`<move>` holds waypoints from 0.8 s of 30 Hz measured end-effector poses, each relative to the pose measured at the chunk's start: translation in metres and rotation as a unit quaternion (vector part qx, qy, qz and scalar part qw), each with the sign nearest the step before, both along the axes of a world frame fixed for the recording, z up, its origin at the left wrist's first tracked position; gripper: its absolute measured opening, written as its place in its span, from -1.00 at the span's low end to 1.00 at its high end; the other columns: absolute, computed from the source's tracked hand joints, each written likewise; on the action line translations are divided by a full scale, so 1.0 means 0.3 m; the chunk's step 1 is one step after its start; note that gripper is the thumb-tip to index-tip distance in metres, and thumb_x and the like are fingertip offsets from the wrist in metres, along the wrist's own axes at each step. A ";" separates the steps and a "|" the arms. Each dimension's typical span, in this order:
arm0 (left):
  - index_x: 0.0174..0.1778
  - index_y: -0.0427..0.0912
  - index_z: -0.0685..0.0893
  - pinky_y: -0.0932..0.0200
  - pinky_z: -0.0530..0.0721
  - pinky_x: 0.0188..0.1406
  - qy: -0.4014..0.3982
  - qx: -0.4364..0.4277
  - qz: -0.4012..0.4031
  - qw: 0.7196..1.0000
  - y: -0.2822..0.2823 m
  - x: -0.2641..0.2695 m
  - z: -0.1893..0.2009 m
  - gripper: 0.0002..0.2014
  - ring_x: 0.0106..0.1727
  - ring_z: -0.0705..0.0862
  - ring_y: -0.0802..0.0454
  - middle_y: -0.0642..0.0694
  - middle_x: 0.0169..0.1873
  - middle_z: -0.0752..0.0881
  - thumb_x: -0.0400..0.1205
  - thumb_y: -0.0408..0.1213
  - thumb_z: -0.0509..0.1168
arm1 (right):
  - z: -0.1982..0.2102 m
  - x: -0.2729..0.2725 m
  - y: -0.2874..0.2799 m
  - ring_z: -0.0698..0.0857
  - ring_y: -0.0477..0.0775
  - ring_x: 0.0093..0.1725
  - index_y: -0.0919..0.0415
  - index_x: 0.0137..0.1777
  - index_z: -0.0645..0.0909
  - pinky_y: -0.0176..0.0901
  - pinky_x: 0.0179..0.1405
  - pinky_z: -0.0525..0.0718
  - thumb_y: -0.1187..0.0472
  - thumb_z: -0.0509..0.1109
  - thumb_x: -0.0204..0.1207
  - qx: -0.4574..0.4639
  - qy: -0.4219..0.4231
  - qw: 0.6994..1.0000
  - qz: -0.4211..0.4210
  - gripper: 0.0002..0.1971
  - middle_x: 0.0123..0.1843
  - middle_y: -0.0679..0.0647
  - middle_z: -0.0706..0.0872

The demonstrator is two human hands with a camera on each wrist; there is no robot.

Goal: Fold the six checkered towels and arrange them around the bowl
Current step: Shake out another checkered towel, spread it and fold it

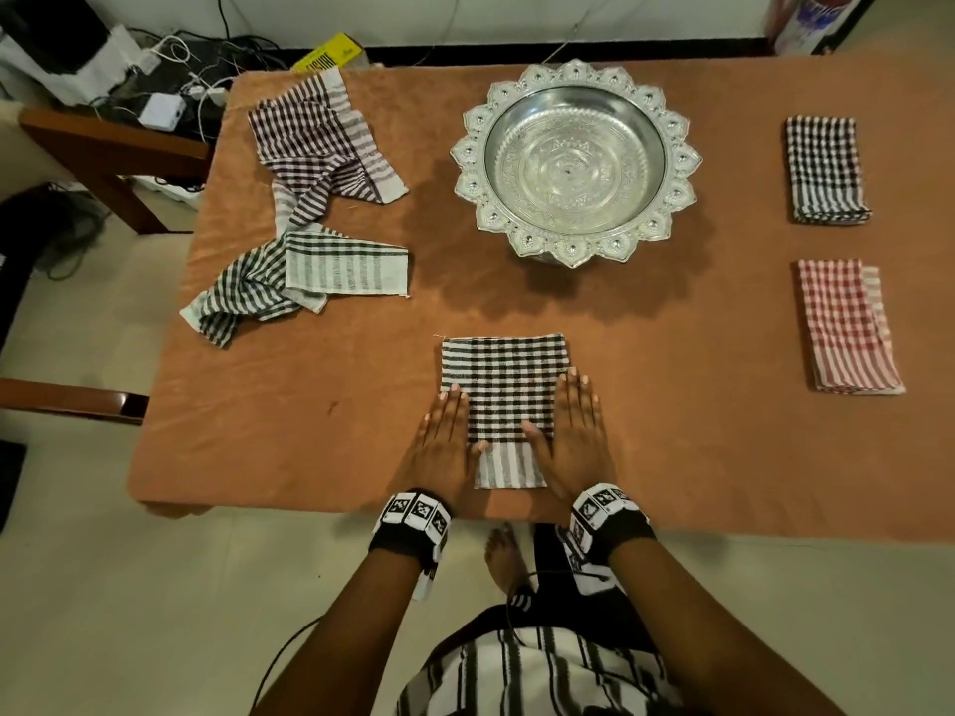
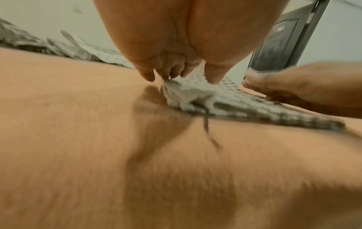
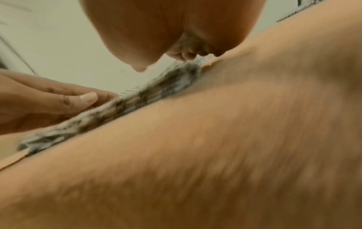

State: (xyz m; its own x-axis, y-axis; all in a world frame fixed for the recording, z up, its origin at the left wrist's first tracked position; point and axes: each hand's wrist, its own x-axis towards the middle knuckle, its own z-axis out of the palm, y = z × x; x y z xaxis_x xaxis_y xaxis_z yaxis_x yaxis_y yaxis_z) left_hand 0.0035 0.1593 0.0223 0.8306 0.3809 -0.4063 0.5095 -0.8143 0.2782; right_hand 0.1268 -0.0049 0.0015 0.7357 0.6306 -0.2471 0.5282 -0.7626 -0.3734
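Observation:
A black-and-white checkered towel (image 1: 504, 385), folded to a rectangle, lies near the front edge of the table. My left hand (image 1: 450, 431) presses flat on its left edge and my right hand (image 1: 563, 423) on its right edge, fingers straight and thumbs on the cloth. The left wrist view shows the left hand (image 2: 176, 46) with its fingertips on the towel (image 2: 225, 99). In the right wrist view the right hand (image 3: 176, 27) presses the towel (image 3: 137, 99). The silver bowl (image 1: 467, 152) stands beyond it. A folded black towel (image 1: 824, 170) and a folded red towel (image 1: 845, 328) lie to the bowl's right.
Two unfolded checkered towels, one dark (image 1: 320, 142) and one greenish (image 1: 289, 281), lie crumpled at the table's left. The table (image 1: 672, 405) wears an orange-brown cloth. Chairs stand at the left, and cables and a yellow box lie on the floor behind.

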 end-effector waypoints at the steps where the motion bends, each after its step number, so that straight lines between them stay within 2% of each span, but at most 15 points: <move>1: 0.71 -0.20 -0.13 -0.04 -0.07 0.71 0.009 -0.010 -0.002 1.000 0.012 0.008 0.013 -0.32 0.72 -0.20 -0.02 -0.12 0.72 -0.16 0.76 0.08 -0.10 | 0.015 0.016 -0.006 -0.18 0.16 0.76 0.26 0.75 -0.13 0.17 0.74 -0.09 -0.33 -0.17 0.69 -0.005 -0.007 1.000 0.021 -0.17 0.77 0.18 -0.13; 3: 0.70 -0.19 -0.23 0.02 -0.16 0.71 0.027 0.003 -0.035 0.999 0.040 0.036 0.055 -0.31 0.71 -0.27 -0.03 -0.12 0.71 -0.25 0.79 -0.02 -0.02 | 0.048 0.063 -0.001 -0.15 0.14 0.76 0.23 0.75 -0.14 0.15 0.74 -0.05 -0.27 -0.17 0.70 -0.031 -0.024 0.992 0.116 -0.23 0.77 0.16 -0.12; 6: 0.70 -0.20 -0.28 -0.01 -0.14 0.71 0.057 0.039 -0.100 0.993 0.103 0.108 0.093 -0.21 0.71 -0.28 -0.04 -0.12 0.69 -0.30 0.75 -0.02 0.09 | 0.082 0.141 0.064 -0.13 0.11 0.76 0.24 0.75 -0.15 0.12 0.74 -0.04 -0.29 -0.12 0.66 -0.051 -0.038 0.967 0.245 -0.18 0.77 0.15 -0.11; 9: 0.69 -0.21 -0.31 -0.05 -0.12 0.71 0.075 0.047 -0.122 0.989 0.182 0.176 0.079 -0.07 0.71 -0.31 -0.05 -0.14 0.69 -0.31 0.68 0.14 0.16 | 0.080 0.213 0.135 -0.16 0.14 0.76 0.27 0.74 -0.17 0.01 0.70 -0.22 -0.36 -0.12 0.60 -0.082 -0.040 0.953 0.288 -0.09 0.77 0.19 -0.15; 12: 0.67 -0.17 -0.37 -0.06 -0.18 0.70 0.103 0.036 -0.138 0.984 0.243 0.175 0.022 -0.04 0.68 -0.37 -0.02 -0.10 0.67 -0.39 0.64 0.28 0.06 | 0.048 0.238 0.130 -0.23 0.12 0.75 0.24 0.74 -0.25 0.04 0.71 -0.25 -0.43 -0.13 0.59 -0.117 -0.027 0.946 0.301 -0.06 0.76 0.16 -0.25; 14: 0.63 -0.12 -0.44 -0.07 -0.18 0.70 0.083 0.026 -0.141 0.986 0.272 0.156 -0.006 0.00 0.64 -0.42 0.04 -0.04 0.62 -0.46 0.51 0.44 -0.14 | 0.027 0.249 0.098 -0.23 0.11 0.75 0.23 0.74 -0.25 0.08 0.74 -0.17 -0.47 -0.15 0.60 -0.100 -0.038 0.956 0.272 -0.04 0.77 0.15 -0.23; 16: 0.59 -0.07 -0.48 -0.02 -0.22 0.69 0.059 0.006 -0.128 0.990 0.287 0.140 -0.017 0.02 0.62 -0.43 0.08 0.01 0.59 -0.48 0.42 0.50 -0.24 | 0.018 0.263 0.060 -0.22 0.10 0.75 0.24 0.74 -0.25 0.02 0.72 -0.21 -0.47 -0.17 0.60 -0.081 -0.030 0.974 0.212 -0.04 0.77 0.15 -0.24; 18: 0.60 -0.06 -0.49 0.00 -0.25 0.68 0.049 -0.009 -0.118 0.992 0.293 0.134 -0.025 0.03 0.62 -0.44 0.09 0.02 0.58 -0.50 0.45 0.50 -0.16 | 0.025 0.280 0.031 -0.23 0.08 0.74 0.25 0.74 -0.26 -0.07 0.68 -0.27 -0.43 -0.14 0.62 -0.064 0.006 0.984 0.166 -0.06 0.76 0.15 -0.25; 20: 0.63 -0.05 -0.46 -0.02 -0.24 0.69 0.038 -0.011 -0.112 0.993 0.292 0.137 -0.021 0.05 0.62 -0.44 0.10 0.03 0.60 -0.49 0.52 0.46 0.01 | 0.049 0.305 0.023 -0.16 0.07 0.75 0.24 0.75 -0.18 -0.12 0.67 -0.23 -0.36 -0.03 0.65 -0.027 0.058 0.989 0.133 -0.10 0.77 0.15 -0.16; 22: 0.68 -0.04 -0.34 -0.03 -0.17 0.70 0.024 -0.030 -0.093 0.995 0.285 0.146 -0.008 0.04 0.65 -0.37 0.13 0.04 0.65 -0.39 0.56 0.35 0.19 | 0.066 0.337 0.023 0.05 0.12 0.74 0.25 0.74 0.05 -0.11 0.69 -0.05 -0.25 0.12 0.69 0.029 0.093 0.991 0.087 -0.21 0.76 0.16 0.08; 24: 0.72 -0.02 -0.10 -0.04 0.00 0.70 -0.033 -0.068 -0.033 0.997 0.278 0.161 0.009 -0.05 0.71 -0.10 0.08 0.01 0.72 -0.08 0.57 0.21 0.31 | 0.068 0.372 0.036 0.45 0.21 0.57 0.21 0.58 0.45 -0.01 0.61 0.33 -0.17 0.18 0.65 0.089 0.069 0.994 0.002 -0.38 0.59 0.18 0.48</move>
State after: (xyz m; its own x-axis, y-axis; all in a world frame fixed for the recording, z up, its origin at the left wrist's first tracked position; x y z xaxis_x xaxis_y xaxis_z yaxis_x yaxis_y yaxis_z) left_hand 0.0517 0.2428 0.0251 0.8788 0.2698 -0.3937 0.4329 -0.7979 0.4195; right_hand 0.2383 0.0059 0.0220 0.6997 0.6766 -0.2295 0.4659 -0.6756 -0.5714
